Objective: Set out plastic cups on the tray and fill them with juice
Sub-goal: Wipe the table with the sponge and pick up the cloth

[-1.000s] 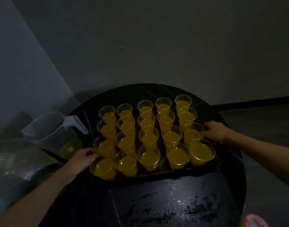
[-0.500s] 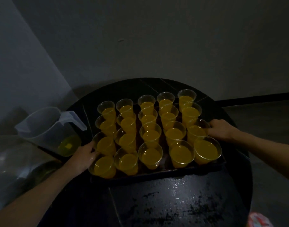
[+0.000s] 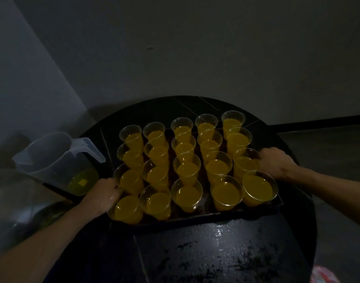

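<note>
Twenty juice-filled cups (image 3: 187, 166) on tray (image 3: 195, 218), near-empty pitcher (image 3: 58, 160), left hand (image 3: 102, 195) and right hand (image 3: 275, 163) fingers grasping tray edges

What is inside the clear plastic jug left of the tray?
A little yellow juice pooled at the bottom of the clear plastic jug; the rest looks empty. Dim light hides finer detail.

A round table (image 3: 215, 252) fills the lower centre of the frame. Its top is black and glossy, with straight seam lines, pale scuffed patches and one bright reflection.

Behind it, a dull grey wall (image 3: 195, 27) carries a small mark (image 3: 150, 48). A lighter wall (image 3: 22, 88) meets it at upper left.

A dark baseboard (image 3: 328, 120) runs along the floor (image 3: 338, 152) at right.

- Lower left: a clear rounded container (image 3: 12, 197) (contents not discernible).
- Lower right corner: a red-and-white patterned item (image 3: 324, 275), cut off by the frame.
</note>
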{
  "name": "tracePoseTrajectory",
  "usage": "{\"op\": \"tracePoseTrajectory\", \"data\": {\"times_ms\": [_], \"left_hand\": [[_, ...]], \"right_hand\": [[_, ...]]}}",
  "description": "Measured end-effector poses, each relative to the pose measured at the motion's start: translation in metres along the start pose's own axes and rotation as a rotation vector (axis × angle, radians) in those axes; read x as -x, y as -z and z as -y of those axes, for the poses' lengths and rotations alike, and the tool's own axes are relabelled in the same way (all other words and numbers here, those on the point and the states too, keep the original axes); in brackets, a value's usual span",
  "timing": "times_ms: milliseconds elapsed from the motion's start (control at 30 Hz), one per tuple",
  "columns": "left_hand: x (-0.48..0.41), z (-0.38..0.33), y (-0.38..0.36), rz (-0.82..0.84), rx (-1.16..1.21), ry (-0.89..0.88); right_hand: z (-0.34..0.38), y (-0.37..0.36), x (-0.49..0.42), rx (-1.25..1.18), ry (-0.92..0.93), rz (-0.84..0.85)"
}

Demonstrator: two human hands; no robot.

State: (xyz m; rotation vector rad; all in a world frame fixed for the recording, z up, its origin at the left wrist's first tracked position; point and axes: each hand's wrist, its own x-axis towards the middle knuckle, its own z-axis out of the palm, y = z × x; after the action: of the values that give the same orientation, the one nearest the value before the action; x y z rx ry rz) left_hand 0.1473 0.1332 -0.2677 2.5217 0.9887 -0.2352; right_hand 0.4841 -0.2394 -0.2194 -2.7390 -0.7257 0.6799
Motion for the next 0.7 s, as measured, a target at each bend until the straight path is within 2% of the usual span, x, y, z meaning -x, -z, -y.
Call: {"op": "tracePoseTrajectory", "data": {"times_ms": [167, 433, 700], "left_hand": [[-0.023, 0.034, -0.018, -0.022, -0.069, -0.037], [-0.024, 0.037, -0.017, -0.024, -0.148, -0.051], [0.013, -0.015, 0.013, 0.029, -0.105, -0.114]], "right_hand": [[-0.004, -0.003, -0.004, -0.048, 0.029, 0.007], [0.000, -0.001, -0.002, -0.075, 0.028, 0.010], [-0.001, 0.001, 0.000, -0.113, 0.045, 0.015]]}}
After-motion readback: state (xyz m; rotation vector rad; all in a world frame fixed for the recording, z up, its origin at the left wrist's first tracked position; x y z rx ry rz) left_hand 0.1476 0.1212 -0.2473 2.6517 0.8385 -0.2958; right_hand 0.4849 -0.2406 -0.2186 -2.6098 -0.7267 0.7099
